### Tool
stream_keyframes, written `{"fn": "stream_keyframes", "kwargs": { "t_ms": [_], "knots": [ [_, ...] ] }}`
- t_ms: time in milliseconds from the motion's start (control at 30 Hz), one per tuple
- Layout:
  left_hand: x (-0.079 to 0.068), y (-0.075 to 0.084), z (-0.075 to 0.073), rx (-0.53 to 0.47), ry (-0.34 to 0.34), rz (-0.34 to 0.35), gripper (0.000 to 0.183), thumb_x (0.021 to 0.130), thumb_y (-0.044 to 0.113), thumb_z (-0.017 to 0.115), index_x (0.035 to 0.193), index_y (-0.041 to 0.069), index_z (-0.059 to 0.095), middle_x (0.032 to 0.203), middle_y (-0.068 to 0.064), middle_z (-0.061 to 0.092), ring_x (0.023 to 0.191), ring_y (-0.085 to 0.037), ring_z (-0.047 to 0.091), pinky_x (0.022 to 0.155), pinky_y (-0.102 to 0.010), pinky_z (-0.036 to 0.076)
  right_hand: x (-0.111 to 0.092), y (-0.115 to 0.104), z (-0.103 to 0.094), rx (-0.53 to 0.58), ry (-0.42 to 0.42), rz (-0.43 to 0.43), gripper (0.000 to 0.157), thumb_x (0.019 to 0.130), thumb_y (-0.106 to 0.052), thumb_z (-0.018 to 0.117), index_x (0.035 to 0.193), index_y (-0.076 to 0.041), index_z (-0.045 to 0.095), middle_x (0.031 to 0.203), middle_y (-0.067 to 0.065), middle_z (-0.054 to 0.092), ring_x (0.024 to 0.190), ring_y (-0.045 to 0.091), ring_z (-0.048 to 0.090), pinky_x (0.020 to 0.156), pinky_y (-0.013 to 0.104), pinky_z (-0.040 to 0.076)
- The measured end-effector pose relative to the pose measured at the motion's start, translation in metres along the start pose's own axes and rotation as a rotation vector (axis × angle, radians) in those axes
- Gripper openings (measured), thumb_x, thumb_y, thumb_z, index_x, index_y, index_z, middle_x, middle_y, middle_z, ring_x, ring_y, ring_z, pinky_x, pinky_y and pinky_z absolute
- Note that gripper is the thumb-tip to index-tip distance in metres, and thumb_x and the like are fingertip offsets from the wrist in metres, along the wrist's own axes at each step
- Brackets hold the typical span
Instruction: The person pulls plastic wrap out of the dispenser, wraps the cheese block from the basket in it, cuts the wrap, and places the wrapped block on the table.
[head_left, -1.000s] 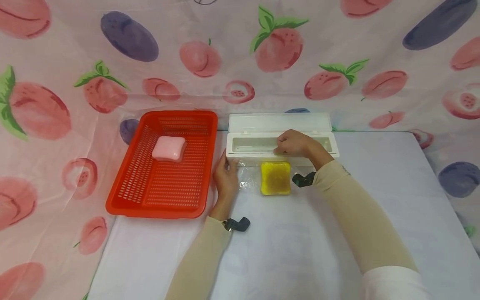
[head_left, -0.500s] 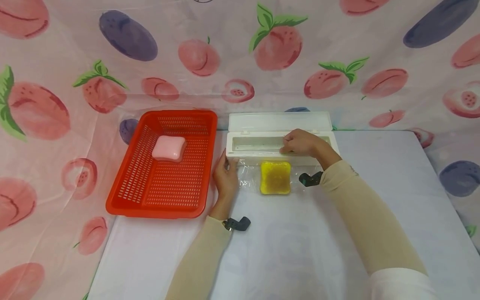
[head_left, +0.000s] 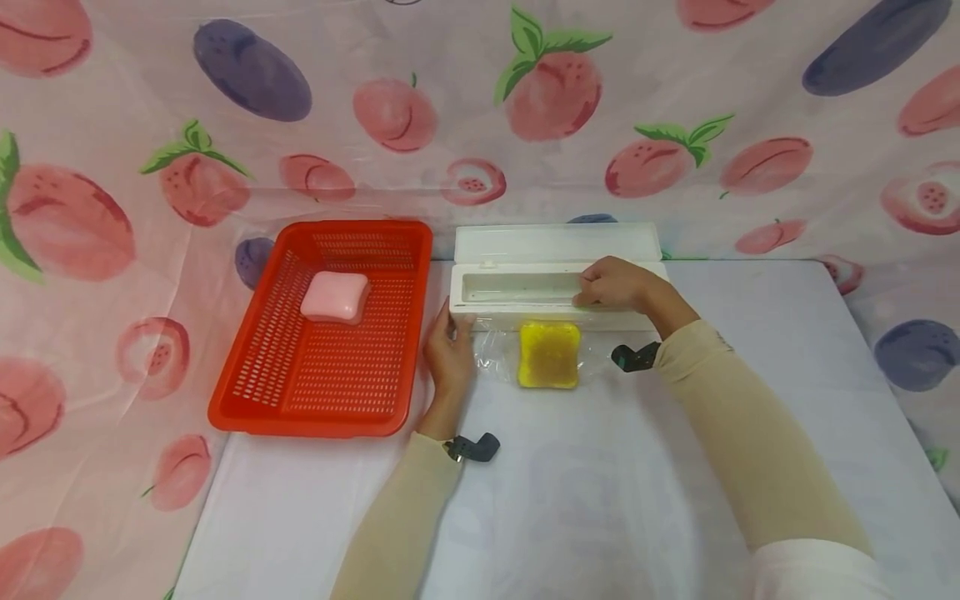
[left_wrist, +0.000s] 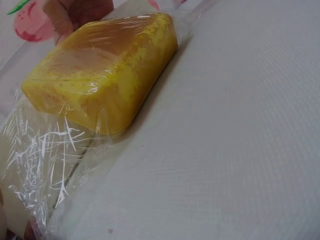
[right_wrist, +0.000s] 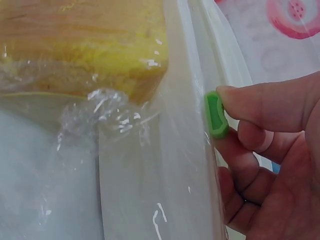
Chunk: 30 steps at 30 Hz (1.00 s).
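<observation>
- Your right hand (head_left: 615,283) pinches the green cutter (right_wrist: 216,115) at the box's near rim, right of its middle.
- Your left hand (head_left: 450,354) is at the box's near left corner; you seem to steady it there, but I cannot tell whether the fingers grip or just touch.
- The white box (head_left: 480,310) lies along the far edge of the surface (head_left: 585,475), its long axis parallel to that edge, the lid (head_left: 555,243) raised on the far side.
- The cutter's longer side lines up with the box's rim. It looks small and light; hold it by its two sides.
- The film (head_left: 491,354) should be limp, clingy and easy to tear; take it flat by a free border.
- The yellow block (head_left: 548,354) sits just in front of the box, under film, squarish, its sides roughly square to the far edge. It is probably light, and slick through the film; take it by two opposite sides.
- The box is probably light and stiff, apt to slide, so brace an end.
</observation>
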<state>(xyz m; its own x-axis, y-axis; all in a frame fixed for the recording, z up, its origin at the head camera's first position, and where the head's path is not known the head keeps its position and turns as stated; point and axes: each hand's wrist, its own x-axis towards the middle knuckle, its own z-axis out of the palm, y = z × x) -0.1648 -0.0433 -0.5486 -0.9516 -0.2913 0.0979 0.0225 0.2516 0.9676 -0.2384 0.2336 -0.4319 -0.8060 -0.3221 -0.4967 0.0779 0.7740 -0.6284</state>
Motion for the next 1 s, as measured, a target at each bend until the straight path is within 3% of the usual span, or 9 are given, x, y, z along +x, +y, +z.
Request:
{"fn": "stream_keyframes", "kwargs": {
  "t_ms": [267,467,633,1000],
  "knots": [
    [0.000,0.000,0.001,0.007,0.006,-0.008,0.053,0.103,0.032,0.060,0.154,0.028,0.046,0.148,0.008,0.058,0.135,-0.014,0.055,0.110,-0.037,0.048,-0.005,0.013,-0.007,-0.029,0.023,0.004,0.039,0.097,-0.025,0.063,0.065,-0.014,0.045,0.060,-0.003,0.035,0.060,0.018,0.041,0.062,0.032,0.033],
    [0.000,-0.002,-0.003,0.020,0.006,0.005,0.052,0.103,0.036,0.059,0.153,0.037,0.044,0.148,0.015,0.056,0.135,-0.008,0.055,0.109,-0.033,0.048,-0.013,0.025,-0.015,-0.055,0.052,0.003,0.038,0.096,-0.023,0.064,0.064,-0.014,0.045,0.059,-0.003,0.035,0.059,0.017,0.039,0.060,0.031,0.031],
    [0.001,-0.002,-0.003,0.029,0.014,0.007,0.052,0.103,0.036,0.059,0.153,0.037,0.045,0.148,0.013,0.057,0.135,-0.009,0.056,0.109,-0.033,0.048,-0.019,0.024,-0.019,-0.080,0.072,0.000,0.038,0.094,-0.021,0.065,0.063,-0.013,0.045,0.059,-0.003,0.035,0.058,0.016,0.039,0.058,0.030,0.030],
    [-0.001,0.000,0.000,-0.007,0.004,-0.025,0.053,0.102,0.034,0.061,0.153,0.032,0.046,0.148,0.010,0.058,0.131,-0.013,0.058,0.106,-0.037,0.052,-0.028,0.032,-0.024,-0.243,0.165,-0.005,0.038,0.091,-0.025,0.069,0.062,-0.013,0.048,0.060,-0.003,0.037,0.063,0.018,0.043,0.061,0.031,0.031]
  ]
}}
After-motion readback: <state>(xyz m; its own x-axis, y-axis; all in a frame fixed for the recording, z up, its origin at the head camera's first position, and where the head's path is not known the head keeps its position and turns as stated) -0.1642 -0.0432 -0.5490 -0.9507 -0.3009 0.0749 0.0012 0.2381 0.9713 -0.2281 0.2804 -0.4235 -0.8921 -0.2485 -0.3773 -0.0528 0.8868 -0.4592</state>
